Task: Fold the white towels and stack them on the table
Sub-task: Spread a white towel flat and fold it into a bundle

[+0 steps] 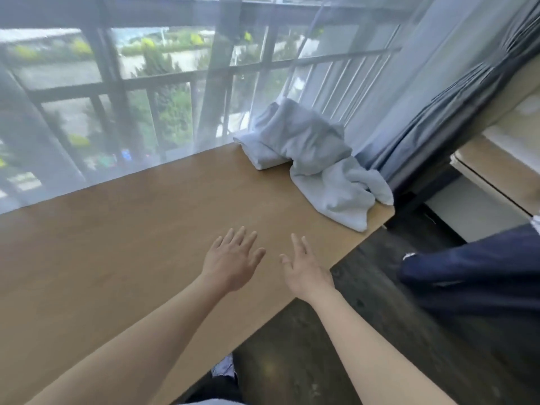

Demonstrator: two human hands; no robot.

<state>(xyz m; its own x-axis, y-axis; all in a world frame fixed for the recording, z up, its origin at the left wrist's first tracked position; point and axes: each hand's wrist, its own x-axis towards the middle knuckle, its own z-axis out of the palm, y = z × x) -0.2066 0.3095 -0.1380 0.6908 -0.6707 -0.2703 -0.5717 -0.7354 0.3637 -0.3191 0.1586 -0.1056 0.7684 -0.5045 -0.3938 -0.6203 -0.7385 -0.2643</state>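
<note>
Both grips empty, fingers spread: left hand [230, 260], right hand [304, 268] over brown wooden table [131, 244]. Crumpled white cloth towels [315, 159] lie at 1 o'clock, well apart; right hand nearer.

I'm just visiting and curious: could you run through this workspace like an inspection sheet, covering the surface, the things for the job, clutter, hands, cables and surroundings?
Surface: wooden table, bare wood under the hands.
Job's things: white towels lie crumpled in a heap at the table's far right corner; how many, cannot tell; none folded or stacked.
Clutter: nothing seen on the table apart from the towels.
Hands: left hand and right hand are both open, fingers spread, holding nothing, short of the towels.
Cables: nothing seen.
Surroundings: sheer curtain over a window with railings behind the table; dark curtain at the right; dark floor; dark blue cloth at the right.
</note>
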